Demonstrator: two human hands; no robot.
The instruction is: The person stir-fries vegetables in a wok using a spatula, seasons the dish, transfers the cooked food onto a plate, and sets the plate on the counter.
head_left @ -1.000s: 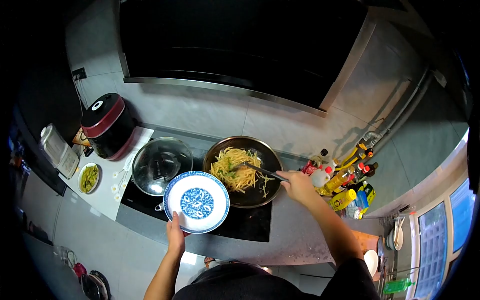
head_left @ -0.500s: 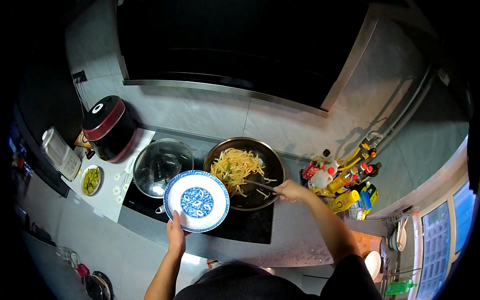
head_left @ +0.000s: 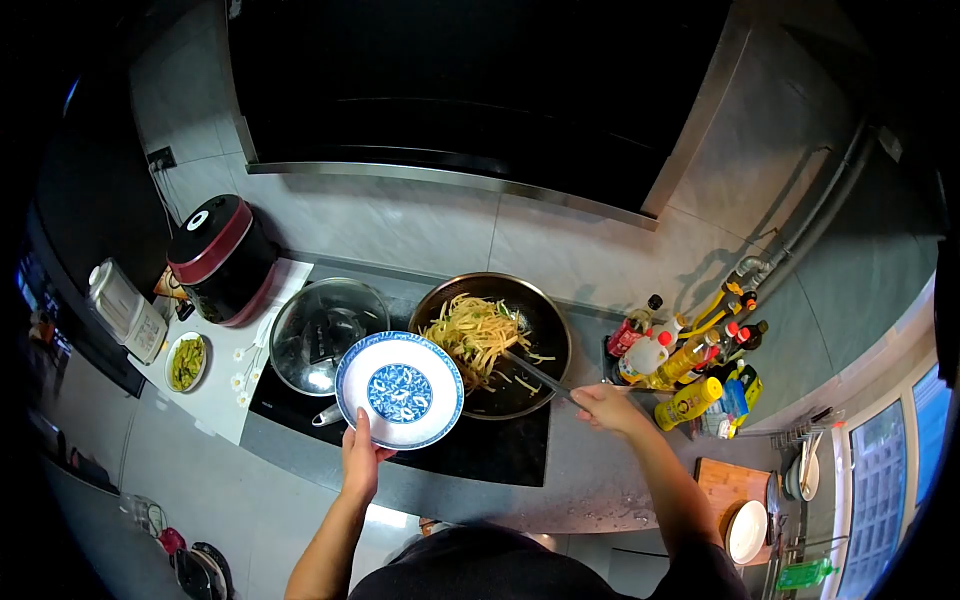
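Over at the far left, a white appliance [head_left: 127, 310] stands near an oval dish [head_left: 203, 372] of green food [head_left: 186, 362], with a black-and-red cooker [head_left: 222, 260] behind them. Next comes a pot with a glass lid [head_left: 330, 325] on the black cooktop [head_left: 500, 465]. In front of it, the left hand [head_left: 362, 455] pinches the near rim of a blue-and-white plate [head_left: 400, 392], thumb on the upper face and fingers beneath; the plate is held over the cooktop, its patterned face up. From this view it overlaps both the lid and the left edge of the wok [head_left: 535, 330], where yellow strips of food [head_left: 472, 335] are heaped. A spatula [head_left: 540, 374] reaches into that heap, its handle gripped by the closed right hand [head_left: 603, 408]. Further right, bottles [head_left: 690, 360] cluster on the gray surface [head_left: 600, 490], and a white bowl [head_left: 747, 531] overlaps 1 wooden board [head_left: 728, 482].
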